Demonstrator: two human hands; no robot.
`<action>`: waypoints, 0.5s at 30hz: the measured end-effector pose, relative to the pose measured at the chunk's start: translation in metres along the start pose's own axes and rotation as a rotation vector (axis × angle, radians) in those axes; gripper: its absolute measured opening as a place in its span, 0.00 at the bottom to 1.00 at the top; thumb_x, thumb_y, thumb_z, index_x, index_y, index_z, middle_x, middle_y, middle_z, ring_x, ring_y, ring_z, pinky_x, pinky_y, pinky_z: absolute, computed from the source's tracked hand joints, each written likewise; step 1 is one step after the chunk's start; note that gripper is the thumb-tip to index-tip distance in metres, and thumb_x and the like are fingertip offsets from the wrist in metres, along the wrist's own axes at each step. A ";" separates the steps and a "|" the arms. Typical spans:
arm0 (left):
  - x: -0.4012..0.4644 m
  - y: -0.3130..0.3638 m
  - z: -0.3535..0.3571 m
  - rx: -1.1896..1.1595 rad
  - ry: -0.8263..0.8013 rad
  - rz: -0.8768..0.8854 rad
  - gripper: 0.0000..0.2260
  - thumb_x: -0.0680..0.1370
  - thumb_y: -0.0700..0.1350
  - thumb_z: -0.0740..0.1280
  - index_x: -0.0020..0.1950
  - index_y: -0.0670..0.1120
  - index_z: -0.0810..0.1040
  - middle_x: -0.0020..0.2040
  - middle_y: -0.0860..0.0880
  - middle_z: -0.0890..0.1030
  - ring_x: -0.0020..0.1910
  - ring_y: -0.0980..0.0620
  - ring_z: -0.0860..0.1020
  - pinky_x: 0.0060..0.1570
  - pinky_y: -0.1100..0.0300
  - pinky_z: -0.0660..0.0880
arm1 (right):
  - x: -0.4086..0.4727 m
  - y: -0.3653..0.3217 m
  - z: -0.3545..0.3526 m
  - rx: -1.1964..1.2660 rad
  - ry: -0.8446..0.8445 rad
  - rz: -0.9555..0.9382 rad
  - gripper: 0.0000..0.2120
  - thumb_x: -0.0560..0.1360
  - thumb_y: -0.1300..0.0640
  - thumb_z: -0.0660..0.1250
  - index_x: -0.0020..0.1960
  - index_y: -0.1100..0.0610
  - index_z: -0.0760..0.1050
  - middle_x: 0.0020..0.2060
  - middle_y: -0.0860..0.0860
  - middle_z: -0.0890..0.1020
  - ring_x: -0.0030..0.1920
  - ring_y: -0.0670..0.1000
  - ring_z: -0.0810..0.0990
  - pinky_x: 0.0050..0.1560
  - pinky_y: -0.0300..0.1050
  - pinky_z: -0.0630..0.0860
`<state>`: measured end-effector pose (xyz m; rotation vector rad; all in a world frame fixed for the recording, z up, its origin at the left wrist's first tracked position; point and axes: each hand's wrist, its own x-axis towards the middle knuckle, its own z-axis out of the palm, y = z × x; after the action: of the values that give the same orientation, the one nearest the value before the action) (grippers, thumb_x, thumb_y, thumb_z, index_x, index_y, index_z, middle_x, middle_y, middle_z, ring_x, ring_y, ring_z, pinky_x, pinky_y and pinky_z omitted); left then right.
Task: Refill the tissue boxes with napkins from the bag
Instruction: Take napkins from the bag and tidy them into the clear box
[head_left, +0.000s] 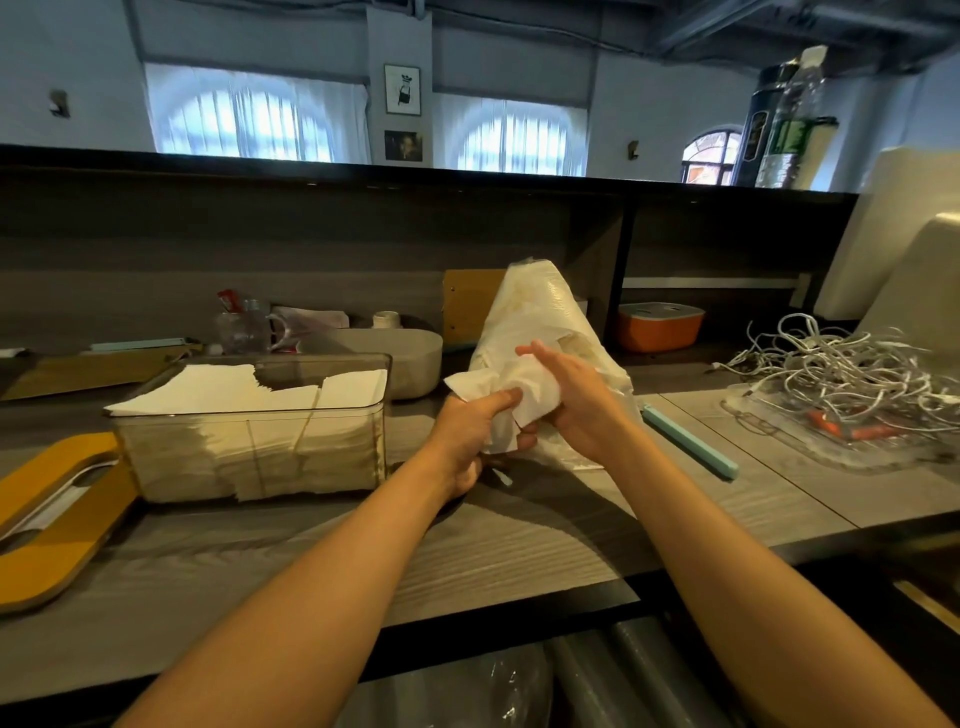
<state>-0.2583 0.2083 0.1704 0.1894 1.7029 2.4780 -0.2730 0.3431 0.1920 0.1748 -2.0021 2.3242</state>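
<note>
— So, what are the hands doing?

— Both meet at a wad of white napkins (524, 397) in front of the plastic bag (540, 322). The left hand (470, 431) has its thumb curled over the wad's lower edge and pinches it. The right hand (576, 400) lies on the wad from the other side, fingers fairly straight and pointing left; whether they curl under the paper I cannot tell.

— And the bag?

— It stands tall on the counter (467, 540), directly behind the hands, its crumpled lower end spread beneath the right wrist. More napkins show dimly through the plastic.

— The tissue box?

— A clear tissue box (249, 447) sits near the left hand, to its left, lid off, already packed with folded napkins that stick above the rim. An orange lid (57, 519) lies flat just beside it, partly cut off by the frame.

— Anything unclear?

— The bag's opening is hidden behind the hands.
</note>
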 end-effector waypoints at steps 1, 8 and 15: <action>0.001 0.001 -0.001 -0.007 0.025 0.005 0.10 0.79 0.40 0.69 0.61 0.46 0.76 0.51 0.44 0.83 0.40 0.50 0.84 0.35 0.56 0.82 | 0.000 -0.001 -0.001 0.068 -0.033 0.036 0.19 0.75 0.48 0.68 0.63 0.54 0.76 0.58 0.55 0.79 0.59 0.57 0.79 0.52 0.50 0.80; -0.001 0.004 -0.005 0.074 -0.033 -0.016 0.12 0.79 0.37 0.67 0.62 0.45 0.76 0.42 0.47 0.83 0.35 0.52 0.81 0.33 0.58 0.80 | 0.000 -0.001 -0.006 -0.050 -0.009 0.044 0.07 0.76 0.57 0.70 0.53 0.51 0.77 0.54 0.55 0.79 0.55 0.55 0.78 0.49 0.48 0.80; -0.005 0.006 -0.006 0.064 -0.057 -0.116 0.12 0.82 0.45 0.62 0.63 0.42 0.76 0.50 0.42 0.82 0.44 0.46 0.82 0.43 0.52 0.82 | 0.001 -0.005 -0.011 0.044 0.171 -0.009 0.09 0.72 0.54 0.74 0.51 0.52 0.80 0.58 0.57 0.78 0.59 0.60 0.77 0.61 0.61 0.77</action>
<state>-0.2544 0.2000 0.1738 0.1609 1.7195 2.3159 -0.2738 0.3545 0.1949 -0.0132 -1.8673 2.2928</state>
